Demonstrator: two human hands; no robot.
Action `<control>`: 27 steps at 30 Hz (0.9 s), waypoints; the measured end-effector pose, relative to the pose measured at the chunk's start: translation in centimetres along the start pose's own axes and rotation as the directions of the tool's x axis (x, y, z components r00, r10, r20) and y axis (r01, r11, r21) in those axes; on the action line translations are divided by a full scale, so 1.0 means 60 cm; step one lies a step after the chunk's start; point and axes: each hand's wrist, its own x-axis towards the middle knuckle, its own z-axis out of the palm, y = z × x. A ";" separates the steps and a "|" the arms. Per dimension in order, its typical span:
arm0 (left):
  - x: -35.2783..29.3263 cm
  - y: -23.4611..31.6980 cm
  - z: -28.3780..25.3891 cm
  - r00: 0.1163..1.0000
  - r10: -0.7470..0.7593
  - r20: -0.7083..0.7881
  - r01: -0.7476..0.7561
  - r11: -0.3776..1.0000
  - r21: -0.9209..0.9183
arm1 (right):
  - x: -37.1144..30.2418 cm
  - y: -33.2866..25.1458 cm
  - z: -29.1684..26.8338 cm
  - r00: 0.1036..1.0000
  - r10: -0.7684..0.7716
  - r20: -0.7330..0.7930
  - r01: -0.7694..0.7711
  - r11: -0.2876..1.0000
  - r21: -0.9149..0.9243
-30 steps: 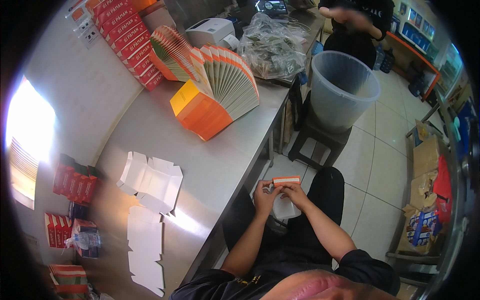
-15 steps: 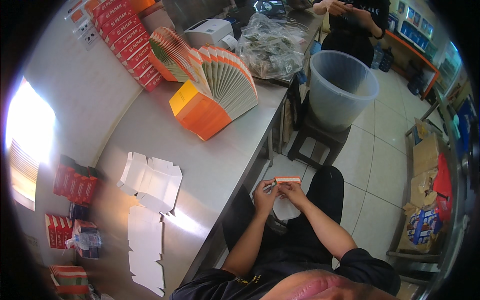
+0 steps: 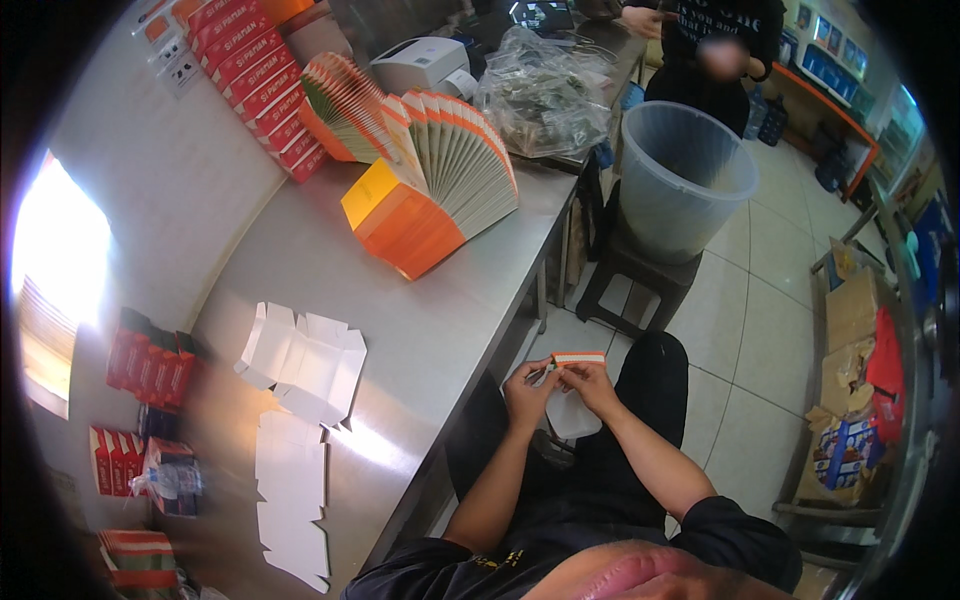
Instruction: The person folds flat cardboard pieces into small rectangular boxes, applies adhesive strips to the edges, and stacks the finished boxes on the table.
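Observation:
Over my lap, both hands hold a small carton (image 3: pixel 578 358) with an orange-and-white edge and a white inner face hanging below. My left hand (image 3: pixel 524 395) pinches it at its left end, fingertips bent inward. Close beside it, my right hand (image 3: pixel 590 386) is wrapped on the carton's near side, its fingers partly hidden. To the left on the steel table (image 3: pixel 400 330) lie an unfolded white carton blank (image 3: pixel 312 362) with raised flaps and a second, flatter blank (image 3: pixel 288 490).
Fanned orange cartons (image 3: pixel 410 235), stacked red boxes (image 3: pixel 255 85), a label printer (image 3: pixel 420 66) and clear plastic bags (image 3: pixel 545 100) occupy the table's far end. A translucent bucket (image 3: pixel 690 160) stands on a dark stool (image 3: pixel 640 285). Another person (image 3: pixel 710 50) stands behind it.
My hands and the carton have barely shifted. The other person's hands have moved apart, one now blurred lower down.

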 end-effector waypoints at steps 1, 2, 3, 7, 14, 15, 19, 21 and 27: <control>0.000 0.000 -0.001 1.000 0.022 -0.003 -0.022 1.000 -0.007 | -0.001 -0.002 0.001 1.000 -0.008 -0.001 0.008 1.000 -0.009; -0.001 0.003 0.001 0.999 0.044 -0.006 -0.044 0.999 -0.015 | -0.001 -0.003 0.000 1.000 -0.017 -0.003 0.017 1.000 -0.019; -0.001 0.007 0.002 0.998 0.066 -0.009 -0.067 0.998 -0.022 | -0.002 -0.003 -0.001 1.000 -0.025 -0.004 0.025 0.999 -0.029; -0.002 0.011 0.003 0.989 0.145 0.000 -0.144 0.983 0.114 | -0.003 0.008 0.003 0.998 -0.032 -0.062 0.028 0.997 -0.070; -0.010 0.055 0.017 0.951 0.310 0.000 -0.298 0.915 0.271 | 0.000 0.042 0.014 0.982 -0.097 -0.163 0.091 0.995 -0.041; -0.011 0.058 0.018 0.945 0.327 -0.007 -0.312 0.908 0.281 | 0.001 0.045 0.015 0.981 -0.112 -0.159 0.107 0.994 -0.038; -0.013 0.049 0.020 0.944 0.329 -0.015 -0.309 0.900 0.307 | 0.001 0.053 0.015 0.983 -0.079 -0.168 0.087 0.995 0.041; -0.012 0.046 0.021 0.945 0.326 -0.021 -0.302 0.897 0.322 | 0.002 0.053 0.015 0.984 -0.068 -0.165 0.086 0.991 0.105; -0.009 0.035 0.017 0.965 0.257 -0.056 -0.235 0.938 0.256 | 0.003 0.035 0.013 0.990 -0.060 -0.125 0.059 0.998 -0.015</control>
